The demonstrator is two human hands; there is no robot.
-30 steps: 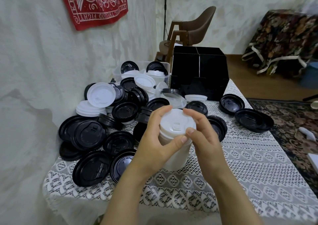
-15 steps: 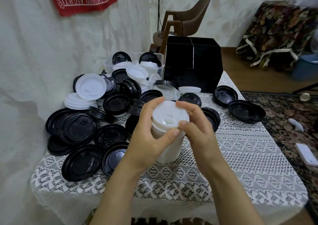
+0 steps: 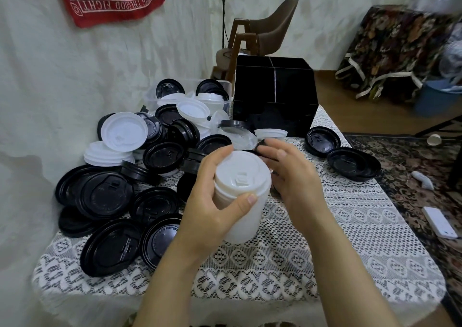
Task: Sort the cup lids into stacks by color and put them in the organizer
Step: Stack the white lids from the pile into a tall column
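- The white lid stack (image 3: 240, 201) is dead centre of the frame. It's a tall column with its long axis roughly upright and the top lid's sip tab facing me. Can't tell if its bottom rests on the lace cloth (image 3: 350, 226) or hangs just above it.
- My left hand (image 3: 212, 209) has it. The thumb curls across the near side and the fingers wrap the far-left side, so it's a full-width clamp just under the top lid.
- My right hand (image 3: 292, 176) is just right of the stack and not on it. The fingers are loose and mostly straight, holding nothing I can make out. The fingertips blur up against a black lid (image 3: 260, 149) behind the stack; touching or not, no idea.
- The organizer (image 3: 275, 96), the black box, is up-frame from the stack and a bit right, well apart, with loose lids in between. So I reckon the next move is a carry away from me, with the left hand doing it since it's the loaded one. The column would need to stay upright to drop in.
- Can't see from here what's inside the compartments.
- Further out, a heap of black lids (image 3: 107, 196) fills the left of the frame, with a shorter pile of white lids (image 3: 107, 155) among them. There are more in a clear tub (image 3: 190, 94) up-frame, and a pair of black lids (image 3: 350, 161) at right. Plenty left to sort, I'd say.
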